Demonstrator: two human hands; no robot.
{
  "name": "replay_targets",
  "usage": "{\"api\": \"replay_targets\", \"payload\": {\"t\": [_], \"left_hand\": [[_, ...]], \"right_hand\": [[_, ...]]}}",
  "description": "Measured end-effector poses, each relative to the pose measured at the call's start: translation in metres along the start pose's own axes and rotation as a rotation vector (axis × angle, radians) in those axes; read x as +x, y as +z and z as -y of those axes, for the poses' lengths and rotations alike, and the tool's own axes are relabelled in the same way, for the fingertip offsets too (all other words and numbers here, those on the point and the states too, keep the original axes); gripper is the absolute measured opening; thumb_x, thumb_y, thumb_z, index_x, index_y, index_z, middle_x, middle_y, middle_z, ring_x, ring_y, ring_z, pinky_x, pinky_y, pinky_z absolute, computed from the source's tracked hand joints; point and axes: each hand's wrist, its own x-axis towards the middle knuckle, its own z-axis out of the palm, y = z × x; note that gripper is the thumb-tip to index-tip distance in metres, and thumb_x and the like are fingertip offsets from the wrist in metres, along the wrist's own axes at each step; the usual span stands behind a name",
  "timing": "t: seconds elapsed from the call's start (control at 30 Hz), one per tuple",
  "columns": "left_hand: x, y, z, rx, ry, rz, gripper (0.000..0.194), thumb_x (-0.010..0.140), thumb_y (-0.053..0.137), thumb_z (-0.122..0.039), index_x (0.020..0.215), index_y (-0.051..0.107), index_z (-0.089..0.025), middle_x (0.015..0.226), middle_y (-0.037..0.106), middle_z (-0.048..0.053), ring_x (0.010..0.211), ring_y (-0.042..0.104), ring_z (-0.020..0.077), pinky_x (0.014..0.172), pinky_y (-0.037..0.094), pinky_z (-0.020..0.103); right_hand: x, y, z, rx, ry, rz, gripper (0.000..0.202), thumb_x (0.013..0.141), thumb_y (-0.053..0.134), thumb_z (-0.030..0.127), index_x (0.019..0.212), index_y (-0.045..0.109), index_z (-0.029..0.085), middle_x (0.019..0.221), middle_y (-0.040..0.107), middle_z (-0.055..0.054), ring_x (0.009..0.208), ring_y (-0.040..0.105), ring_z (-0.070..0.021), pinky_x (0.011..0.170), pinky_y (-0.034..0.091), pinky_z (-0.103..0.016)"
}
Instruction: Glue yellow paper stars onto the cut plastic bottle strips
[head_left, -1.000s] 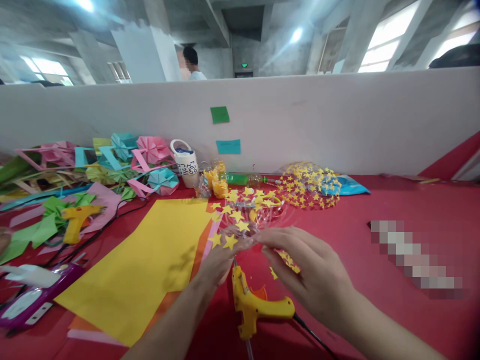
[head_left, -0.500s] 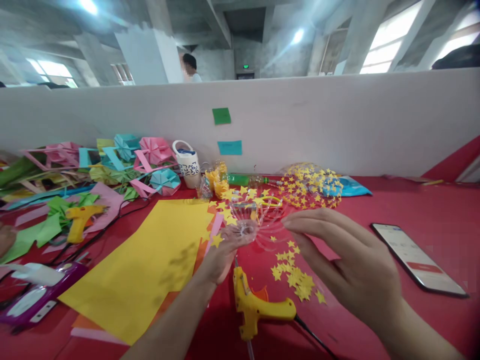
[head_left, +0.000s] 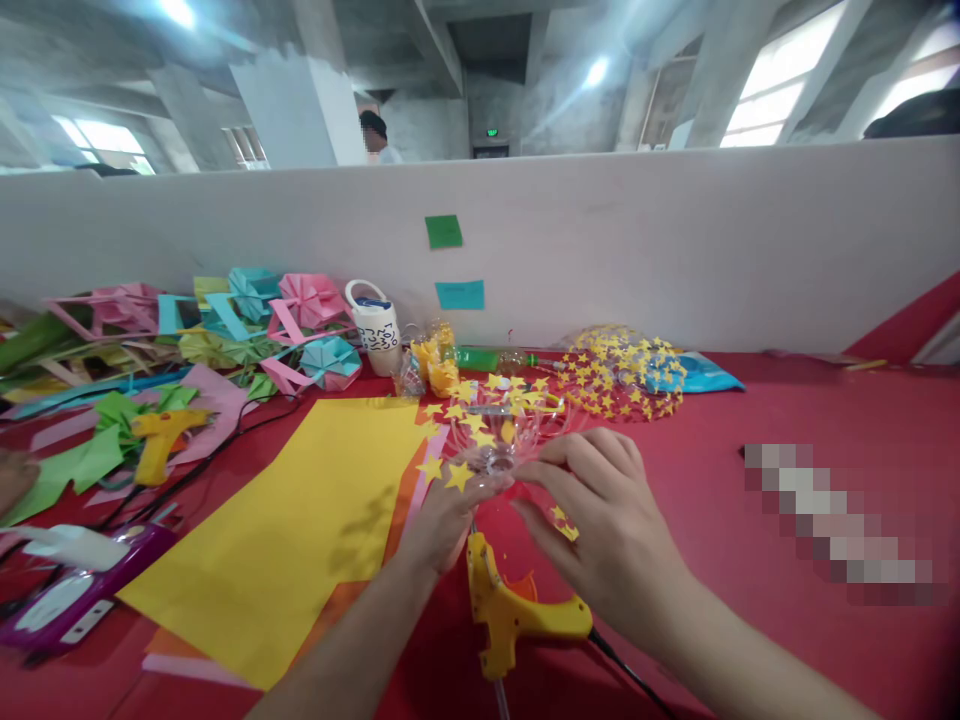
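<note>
My left hand [head_left: 450, 510] is closed around the neck end of a clear plastic bottle cut into thin strips [head_left: 510, 455], with yellow paper stars on the strips. Close beside that neck, my right hand [head_left: 600, 490] has its fingers bent and its thumb apart from the index finger. Whether its fingertips touch the plastic, I cannot tell. Below my hands lies a yellow hot glue gun [head_left: 525, 615], its nozzle pointing up toward the bottle. Loose yellow stars [head_left: 564, 522] lie on the red table, mostly hidden behind my right hand.
Left lie yellow paper sheets [head_left: 292, 520], another glue gun [head_left: 165, 440], a purple power strip [head_left: 90, 590] and folded paper shapes [head_left: 311, 300]. At the far left is another person's hand [head_left: 15, 480]. A star-covered plastic piece [head_left: 622, 370] and white cup [head_left: 375, 335] stand by the partition.
My right hand has moved left to the bottle, covering most of the loose stars. The starred strips have shifted slightly to the right. My left hand keeps its hold.
</note>
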Motion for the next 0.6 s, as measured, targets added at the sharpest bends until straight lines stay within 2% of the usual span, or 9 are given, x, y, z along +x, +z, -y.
{"api": "replay_targets", "payload": {"t": [0.17, 0.37, 0.6], "left_hand": [[0.0003, -0.0013, -0.0002, -0.006, -0.019, -0.009, 0.035, 0.062, 0.077, -0.018, 0.096, 0.069, -0.015, 0.095, 0.072, 0.008, 0.093, 0.065, 0.0230, 0.086, 0.046, 0.034], [0.0000, -0.0010, 0.0014, 0.046, -0.028, 0.010, 0.032, 0.065, 0.074, -0.017, 0.097, 0.069, -0.017, 0.093, 0.072, 0.006, 0.094, 0.064, 0.0231, 0.090, 0.044, 0.036], [-0.0009, 0.0005, -0.0010, 0.036, -0.027, 0.057, 0.032, 0.065, 0.074, -0.018, 0.097, 0.068, -0.015, 0.091, 0.072, 0.007, 0.096, 0.064, 0.0226, 0.096, 0.040, 0.037]], "right_hand": [[-0.0019, 0.0030, -0.0019, -0.050, 0.010, -0.056, 0.007, 0.083, 0.059, 0.021, 0.079, 0.063, 0.018, 0.080, 0.061, -0.003, 0.078, 0.048, -0.0184, 0.076, 0.034, -0.036], [-0.0006, 0.0045, -0.0015, -0.049, 0.030, -0.044, 0.009, 0.083, 0.059, 0.020, 0.089, 0.066, 0.019, 0.084, 0.062, -0.004, 0.079, 0.048, -0.0191, 0.076, 0.035, -0.036], [-0.0019, 0.0098, -0.0042, -0.048, -0.021, -0.016, 0.012, 0.085, 0.055, 0.014, 0.080, 0.064, 0.019, 0.082, 0.062, -0.003, 0.079, 0.048, -0.0181, 0.080, 0.034, -0.037]]}}
